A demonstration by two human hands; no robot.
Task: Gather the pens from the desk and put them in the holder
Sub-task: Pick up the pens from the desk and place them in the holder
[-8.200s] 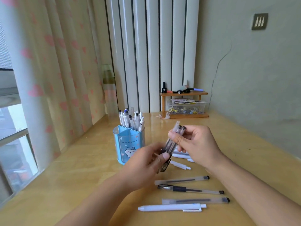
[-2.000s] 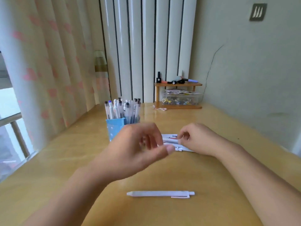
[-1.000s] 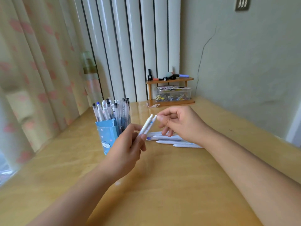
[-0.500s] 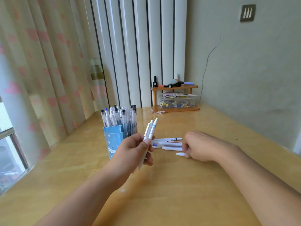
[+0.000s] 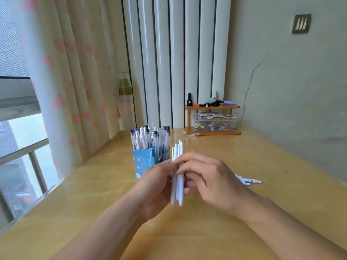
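Note:
A small bundle of white pens (image 5: 178, 186) stands upright above the desk's middle. My left hand (image 5: 156, 186) grips the bundle from the left. My right hand (image 5: 210, 182) pinches the same bundle from the right, fingers curled over its upper part. Just behind my hands stands the blue pen holder (image 5: 145, 162), packed with several pens standing tip down. A few white pens (image 5: 247, 180) still lie on the desk to the right, partly hidden behind my right hand.
A wooden shelf (image 5: 212, 106) with a clear box of small items (image 5: 216, 122) stands at the desk's far edge against the wall. A curtain (image 5: 62, 81) and a window are on the left. The wooden desk (image 5: 187, 231) stretches toward me.
My right hand has come up from the pens on the desk and joined my left hand at the bundle, which now holds more white pens. Fewer pens lie on the desk.

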